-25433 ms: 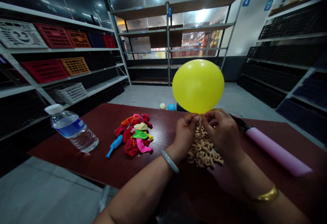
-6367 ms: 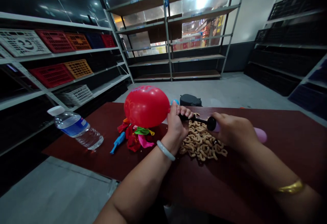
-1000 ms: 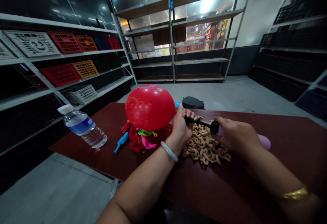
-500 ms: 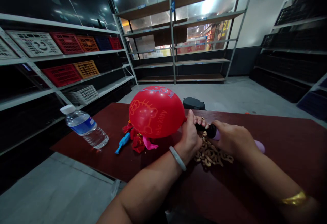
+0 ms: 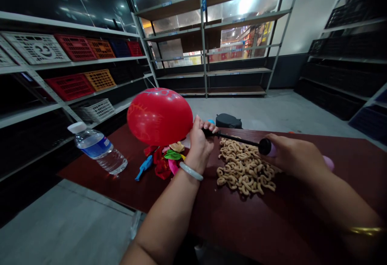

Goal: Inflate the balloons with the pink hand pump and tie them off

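An inflated red balloon point(image 5: 159, 116) is on the black nozzle end of a hand pump point(image 5: 238, 139). My left hand point(image 5: 201, 140) wraps round the balloon's neck and the nozzle. On the right, my right hand point(image 5: 294, 156) grips the pump's purple body, and the thin black rod between both hands is drawn out. Below the rod lies a pile of tan curled snacks point(image 5: 246, 168). Under the balloon are several flat balloons, among them a green one point(image 5: 173, 155), a blue one point(image 5: 144, 166) and a red one point(image 5: 161, 166).
A water bottle point(image 5: 98, 148) with a white cap stands at the left of the dark red table point(image 5: 223, 224). Beyond the far edge is a dark grey object point(image 5: 229, 121). Shelves with crates point(image 5: 75, 47) line the left wall.
My hands have moved apart, baring the pump's rod. The balloon and my left hand have shifted left, my right hand right. More of the snack pile and the flat balloons shows.
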A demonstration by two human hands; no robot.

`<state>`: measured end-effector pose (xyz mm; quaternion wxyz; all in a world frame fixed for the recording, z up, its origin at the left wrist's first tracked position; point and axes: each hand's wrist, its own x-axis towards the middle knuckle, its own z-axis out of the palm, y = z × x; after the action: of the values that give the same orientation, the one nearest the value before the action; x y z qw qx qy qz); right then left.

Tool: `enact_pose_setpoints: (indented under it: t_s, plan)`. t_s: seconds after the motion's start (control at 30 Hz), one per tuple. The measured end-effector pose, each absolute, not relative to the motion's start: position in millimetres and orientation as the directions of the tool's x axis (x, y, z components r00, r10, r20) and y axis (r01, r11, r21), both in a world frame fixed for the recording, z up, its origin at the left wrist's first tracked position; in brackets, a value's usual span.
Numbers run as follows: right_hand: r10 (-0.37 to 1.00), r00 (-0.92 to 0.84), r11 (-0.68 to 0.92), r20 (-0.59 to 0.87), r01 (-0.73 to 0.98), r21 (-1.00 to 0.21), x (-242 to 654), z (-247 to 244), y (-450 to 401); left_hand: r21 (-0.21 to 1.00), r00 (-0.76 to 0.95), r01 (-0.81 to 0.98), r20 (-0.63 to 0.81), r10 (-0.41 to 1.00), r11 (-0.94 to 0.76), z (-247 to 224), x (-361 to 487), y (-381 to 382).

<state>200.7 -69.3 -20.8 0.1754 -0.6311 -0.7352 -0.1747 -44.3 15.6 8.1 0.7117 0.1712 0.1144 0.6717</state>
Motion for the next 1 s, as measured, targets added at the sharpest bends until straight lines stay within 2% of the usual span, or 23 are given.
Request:
enact_pose_setpoints:
  t_s: [0.1, 0.27, 0.43, 0.73, 1.0]
  plan:
    - [0.863, -0.164, 0.139, 0.479, 0.986, 0.087, 195.6, -17.4, -73.0, 0.395, 0.087, -0.917, 0.079, 0.993, 0.049, 9.5, -35.7, 6.8]
    - [0.869, -0.198, 0.156, 0.453, 0.979, 0.128, 177.4, -20.9, -74.7, 0.459, 0.156, -0.883, 0.101, 0.983, 0.093, 0.7, -11.7, -11.5]
    - [0.895, -0.193, 0.182, 0.403, 0.981, 0.068, 162.2, -19.5, -78.9, 0.534, 0.214, -0.838, 0.135, 0.967, 0.111, -16.5, 13.7, -28.6]
    - [0.893, -0.221, 0.241, 0.393, 0.970, -0.002, 156.4, -20.7, -80.1, 0.629, 0.127, -0.776, 0.098, 0.987, 0.037, -24.4, 19.5, -31.7]
    - [0.905, -0.195, 0.224, 0.378, 0.974, -0.034, 150.3, -20.5, -80.5, 0.572, 0.168, -0.812, 0.042, 0.985, 0.114, -23.8, 16.9, -28.9]
